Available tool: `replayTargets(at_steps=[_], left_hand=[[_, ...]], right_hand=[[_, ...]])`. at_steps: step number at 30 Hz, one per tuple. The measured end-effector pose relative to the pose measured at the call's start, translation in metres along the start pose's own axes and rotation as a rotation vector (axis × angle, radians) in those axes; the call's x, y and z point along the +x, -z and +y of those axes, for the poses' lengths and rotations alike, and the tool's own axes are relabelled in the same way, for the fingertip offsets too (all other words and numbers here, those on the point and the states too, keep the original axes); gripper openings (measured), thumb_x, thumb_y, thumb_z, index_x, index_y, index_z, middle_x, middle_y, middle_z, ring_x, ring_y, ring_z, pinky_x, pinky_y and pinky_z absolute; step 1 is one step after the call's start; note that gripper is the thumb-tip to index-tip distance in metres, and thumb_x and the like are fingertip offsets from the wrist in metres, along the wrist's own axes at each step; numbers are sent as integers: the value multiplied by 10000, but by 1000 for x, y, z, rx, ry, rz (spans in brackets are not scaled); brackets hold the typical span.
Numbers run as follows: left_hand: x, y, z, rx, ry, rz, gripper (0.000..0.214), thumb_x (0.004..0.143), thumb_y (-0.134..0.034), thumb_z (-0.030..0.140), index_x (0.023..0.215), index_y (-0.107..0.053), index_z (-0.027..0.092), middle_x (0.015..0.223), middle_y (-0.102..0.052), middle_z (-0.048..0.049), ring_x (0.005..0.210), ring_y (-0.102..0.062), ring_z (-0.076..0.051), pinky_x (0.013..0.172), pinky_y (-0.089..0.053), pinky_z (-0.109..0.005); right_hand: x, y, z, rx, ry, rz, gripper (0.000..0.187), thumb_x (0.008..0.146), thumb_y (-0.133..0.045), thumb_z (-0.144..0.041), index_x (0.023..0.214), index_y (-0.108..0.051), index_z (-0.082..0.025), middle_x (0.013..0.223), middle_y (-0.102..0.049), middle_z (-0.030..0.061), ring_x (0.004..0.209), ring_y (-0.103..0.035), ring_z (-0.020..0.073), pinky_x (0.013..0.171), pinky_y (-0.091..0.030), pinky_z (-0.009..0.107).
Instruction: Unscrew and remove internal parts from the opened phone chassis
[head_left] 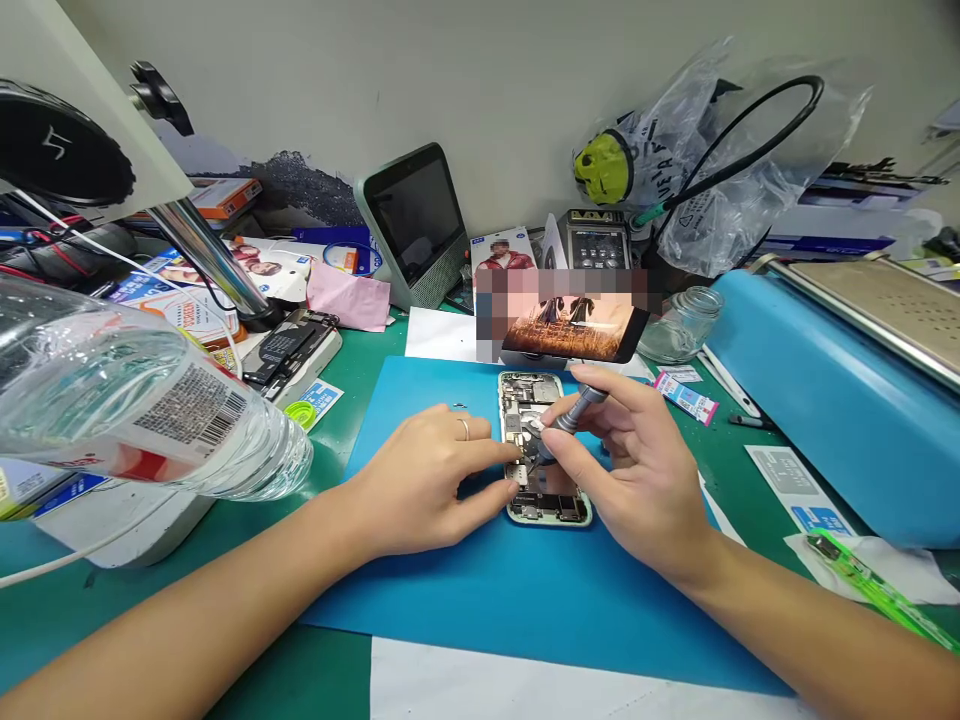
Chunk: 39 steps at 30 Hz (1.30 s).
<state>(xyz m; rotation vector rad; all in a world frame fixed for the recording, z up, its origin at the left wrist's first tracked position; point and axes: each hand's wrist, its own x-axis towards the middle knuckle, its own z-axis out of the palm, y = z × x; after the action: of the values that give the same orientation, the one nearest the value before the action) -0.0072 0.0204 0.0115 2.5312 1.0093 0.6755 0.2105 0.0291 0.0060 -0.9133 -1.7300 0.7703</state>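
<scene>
An opened phone [541,446] with its circuit boards showing lies on a blue mat [517,570] in the middle of the bench. My left hand [427,480] rests on the mat at the phone's left edge, thumb and forefinger pinched against its frame. My right hand [637,460] comes in from the right and grips a grey screwdriver [571,418], held slanted with its tip down on the phone's inner parts.
A clear plastic bottle [142,410] lies at near left. Behind the mat stand a propped phone playing video [574,328], a small screen [414,225] and a glass jar [682,322]. A blue machine [832,400] fills the right. Green tweezers [877,588] lie at right front.
</scene>
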Motion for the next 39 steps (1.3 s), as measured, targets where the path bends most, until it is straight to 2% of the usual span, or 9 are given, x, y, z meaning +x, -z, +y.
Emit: replayTargets(at_steps=[7, 11, 18, 27, 39], left_hand=[[1, -4, 3, -5, 7, -42, 262, 979, -604, 335, 1196, -669, 203, 828, -621, -3, 753, -579, -180, 675, -311, -331], [2, -6, 4, 4, 5, -50, 264, 981, -605, 319, 1216, -656, 209, 854, -634, -6, 774, -587, -183, 680, -315, -333], [2, -9, 5, 32, 56, 9, 244, 956, -638, 314, 1147, -689, 171, 782, -618, -8, 719, -572, -189, 673, -325, -337], [2, -12, 3, 31, 58, 43, 125, 939, -661, 281, 1001, -712, 185, 742, -623, 11, 694, -584, -167, 679, -335, -328], [4, -11, 8, -17, 102, 34, 112, 901, -675, 235, 1000, -699, 188, 744, -631, 19, 680, -573, -153, 686, -347, -315]], right_hand=[[0, 1, 0, -6, 96, 18, 540, 894, -682, -109, 1362, -492, -298, 981, -685, 11, 859, -698, 159, 806, -637, 338], [0, 1, 2, 13, 101, 10, 541, 898, -672, -102, 1368, -488, -296, 994, -687, 16, 876, -706, 163, 836, -638, 358], [0, 1, 1, 40, 110, 11, 560, 894, -667, -72, 1373, -483, -295, 1006, -687, 9, 890, -706, 150, 844, -633, 340], [0, 2, 1, 48, 118, 7, 577, 891, -664, -54, 1378, -487, -309, 1012, -672, 4, 911, -696, 139, 852, -619, 308], [1, 0, 0, 57, 122, 14, 556, 885, -675, -76, 1358, -492, -301, 995, -683, 13, 874, -706, 150, 777, -640, 318]])
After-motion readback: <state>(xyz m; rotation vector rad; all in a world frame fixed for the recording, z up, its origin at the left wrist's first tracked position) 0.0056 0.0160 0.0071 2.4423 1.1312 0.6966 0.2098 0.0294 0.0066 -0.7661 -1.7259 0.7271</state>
